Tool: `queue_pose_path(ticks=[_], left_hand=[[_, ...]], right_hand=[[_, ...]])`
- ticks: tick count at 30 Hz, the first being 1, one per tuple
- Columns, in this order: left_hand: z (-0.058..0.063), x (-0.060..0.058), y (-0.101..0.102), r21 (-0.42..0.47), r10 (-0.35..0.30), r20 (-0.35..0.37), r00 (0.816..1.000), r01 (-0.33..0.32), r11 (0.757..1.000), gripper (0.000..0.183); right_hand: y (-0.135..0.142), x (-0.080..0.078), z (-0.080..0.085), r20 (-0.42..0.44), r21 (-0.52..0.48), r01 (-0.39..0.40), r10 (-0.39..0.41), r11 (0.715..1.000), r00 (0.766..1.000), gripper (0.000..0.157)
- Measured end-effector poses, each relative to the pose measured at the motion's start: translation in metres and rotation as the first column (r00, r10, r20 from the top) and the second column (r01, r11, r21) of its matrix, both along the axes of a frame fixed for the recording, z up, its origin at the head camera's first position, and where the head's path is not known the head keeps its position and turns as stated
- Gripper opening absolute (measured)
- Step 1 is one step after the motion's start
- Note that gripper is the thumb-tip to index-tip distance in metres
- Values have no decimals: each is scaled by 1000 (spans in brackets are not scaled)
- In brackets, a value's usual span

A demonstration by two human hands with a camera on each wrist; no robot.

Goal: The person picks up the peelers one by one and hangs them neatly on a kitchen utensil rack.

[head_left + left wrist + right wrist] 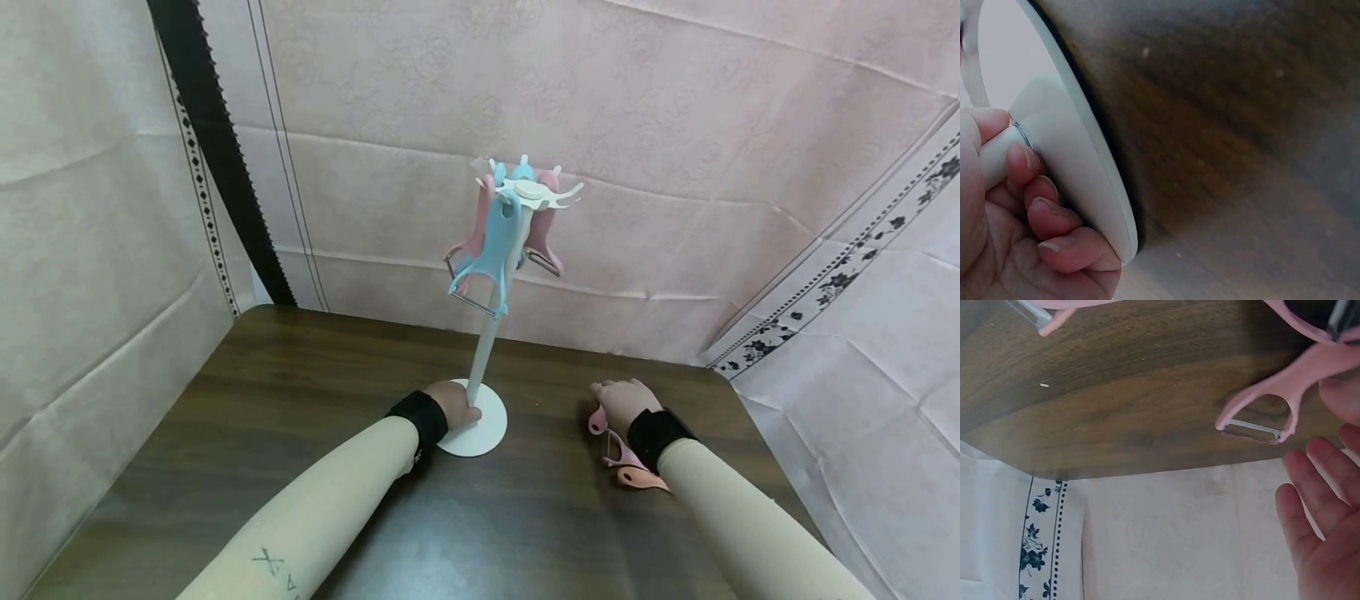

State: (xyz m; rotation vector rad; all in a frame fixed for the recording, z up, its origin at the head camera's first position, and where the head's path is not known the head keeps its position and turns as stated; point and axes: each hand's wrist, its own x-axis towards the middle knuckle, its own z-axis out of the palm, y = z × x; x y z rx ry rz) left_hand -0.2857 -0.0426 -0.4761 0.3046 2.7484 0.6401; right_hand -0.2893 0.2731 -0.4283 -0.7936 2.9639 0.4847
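Observation:
A white stand (483, 354) with a round base (489, 429) stands upright on the table, and blue peelers (501, 237) and pink peelers (542, 233) hang from its top hooks. My left hand (450, 403) grips the pole just above the base; its curled fingers (1054, 215) show in the left wrist view. To the right, my right hand (626, 404) is over several peelers lying on the table. In the right wrist view its fingers are extended beside a pink peeler (1291, 378), the thumb close to the handle. Whether they touch is unclear.
Another pink peeler (621, 452) and a peach-coloured one (641, 478) lie near my right wrist. The dark wooden table (300, 400) ends against a pale patterned cloth (390, 217) at the back. More cloth hangs at both sides.

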Motion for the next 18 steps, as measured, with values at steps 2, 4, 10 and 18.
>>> queue_pose_path(ticks=[2, 4, 10, 18], left_hand=[[2, 1, 0, 4, 1, 6, 1000, -1, 1000, 32], [4, 2, 0, 10, 4, 13, 1000, -4, 1000, 32], [4, 3, 0, 13, 0, 13, 1000, 0, 1000, 32], [5, 3, 0, 5, -13, -1, 1000, 13, 1000, 32]], right_hand=[[1, 2, -1, 7, -8, 6, -6, 1000, 1000, 51], [2, 3, -3, 11, -20, 15, -14, 1000, 1000, 51], [9, 1, -16, -6, -26, -2, 1, 1000, 1000, 45], [16, -3, -24, -32, -46, -33, 32, 998, 999, 29]])
